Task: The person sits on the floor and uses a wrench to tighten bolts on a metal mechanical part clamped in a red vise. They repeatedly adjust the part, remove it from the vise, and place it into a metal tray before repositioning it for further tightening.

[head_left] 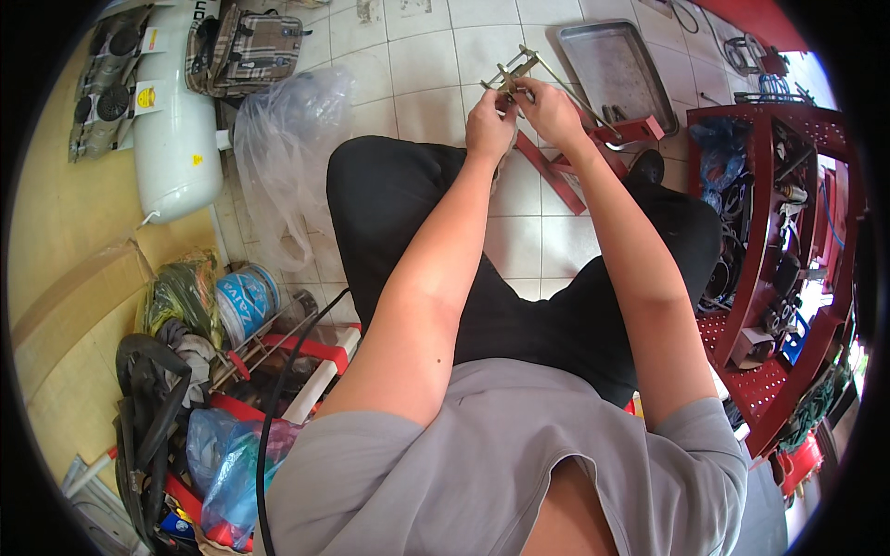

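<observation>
I sit on a white tiled floor with both arms stretched forward. My left hand (489, 120) and my right hand (549, 107) meet around a small brass-coloured metal frame tool (515, 70) with thin rods, held up above my knees. Both hands grip it, fingers closed on its lower end. A long thin rod runs from the tool toward the right. Just beyond and under my hands lies a red metal stand (565, 167) on the tiles.
A metal tray (612, 65) lies on the floor ahead. A red perforated tool cart (769, 232) full of parts stands at right. On the left are a white air tank (171, 130), a plaid bag (243, 46), a clear plastic bag (287, 139), a blue-white can (246, 301) and hoses.
</observation>
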The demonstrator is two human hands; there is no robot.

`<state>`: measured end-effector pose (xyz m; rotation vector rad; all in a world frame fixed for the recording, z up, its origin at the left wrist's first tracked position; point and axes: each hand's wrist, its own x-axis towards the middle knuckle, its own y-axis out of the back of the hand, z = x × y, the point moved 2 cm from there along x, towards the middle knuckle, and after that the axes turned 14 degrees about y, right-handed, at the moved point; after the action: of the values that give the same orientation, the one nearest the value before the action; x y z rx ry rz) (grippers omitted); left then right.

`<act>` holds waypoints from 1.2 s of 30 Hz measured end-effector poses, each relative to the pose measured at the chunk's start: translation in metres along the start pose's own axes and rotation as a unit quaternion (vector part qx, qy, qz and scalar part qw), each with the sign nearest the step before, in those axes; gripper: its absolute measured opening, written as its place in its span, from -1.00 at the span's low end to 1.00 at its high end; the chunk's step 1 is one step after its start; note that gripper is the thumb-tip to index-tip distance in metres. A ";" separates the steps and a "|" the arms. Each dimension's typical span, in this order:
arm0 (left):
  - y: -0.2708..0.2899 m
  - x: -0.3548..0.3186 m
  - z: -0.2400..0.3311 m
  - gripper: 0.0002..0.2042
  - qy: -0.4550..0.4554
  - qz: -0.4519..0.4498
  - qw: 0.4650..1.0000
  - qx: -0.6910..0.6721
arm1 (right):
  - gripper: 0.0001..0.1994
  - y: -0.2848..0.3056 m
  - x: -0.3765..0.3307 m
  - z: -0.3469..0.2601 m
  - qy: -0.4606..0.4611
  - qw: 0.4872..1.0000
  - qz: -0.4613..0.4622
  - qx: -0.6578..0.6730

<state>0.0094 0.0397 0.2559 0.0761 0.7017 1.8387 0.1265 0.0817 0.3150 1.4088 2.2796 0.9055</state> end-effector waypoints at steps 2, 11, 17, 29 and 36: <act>-0.001 -0.001 0.002 -0.72 0.027 -0.001 1.000 -0.002 | -0.73 0.000 0.000 0.001 0.008 1.000 0.009 0.007; -0.001 0.000 0.012 -0.67 -0.125 0.113 0.981 0.093 | -0.73 0.003 -0.001 0.000 -0.019 1.000 -0.022 -0.010; 0.004 0.004 0.012 -0.69 -0.114 0.087 0.982 0.126 | -0.72 0.001 0.000 0.004 -0.032 0.999 -0.034 -0.015; -0.003 0.015 -0.008 -0.65 -0.038 0.008 0.998 -0.045 | -0.71 -0.033 -0.019 0.037 -0.161 0.987 -0.011 0.026; 0.003 0.021 0.001 -0.66 -0.033 -0.057 0.998 -0.023 | -0.74 -0.064 -0.026 0.028 -0.204 0.973 0.079 0.067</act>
<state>-0.0011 0.0581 0.2529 0.0654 0.6049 1.7339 0.1106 0.0482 0.2499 1.6751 1.9693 0.4519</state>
